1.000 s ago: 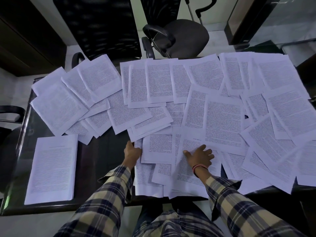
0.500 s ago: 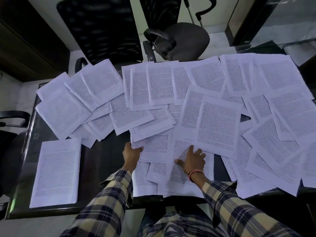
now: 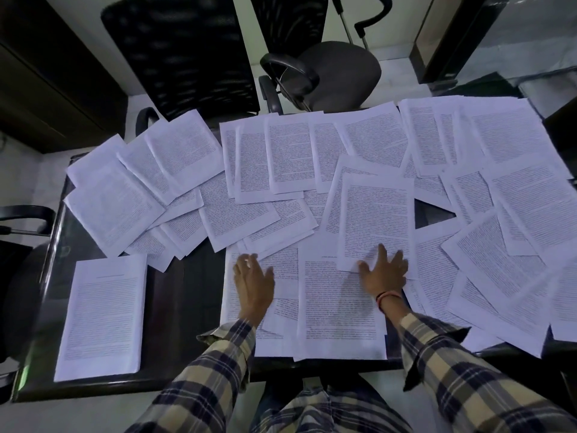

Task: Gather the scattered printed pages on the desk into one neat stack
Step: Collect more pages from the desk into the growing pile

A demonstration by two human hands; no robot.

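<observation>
Several white printed pages (image 3: 312,157) lie scattered and overlapping across the dark desk (image 3: 184,295). A neat stack of pages (image 3: 103,317) sits apart at the near left. My left hand (image 3: 253,282) lies flat, fingers apart, on pages near the front middle. My right hand (image 3: 384,270) presses flat with spread fingers on the lower edge of one upright page (image 3: 374,220), which lies over a larger page (image 3: 337,310) in front of me. Neither hand grips a sheet.
Two black office chairs (image 3: 331,73) stand behind the far edge of the desk, and another chair's armrest (image 3: 25,214) shows at the left. Dark cabinets (image 3: 46,76) line the back left. A strip of bare desk separates the stack from the scattered pages.
My right hand has slid the upright page left and toward me, uncovering a dark patch of desk to its right. My left hand has moved from the page edge to lie flat on the sheets.
</observation>
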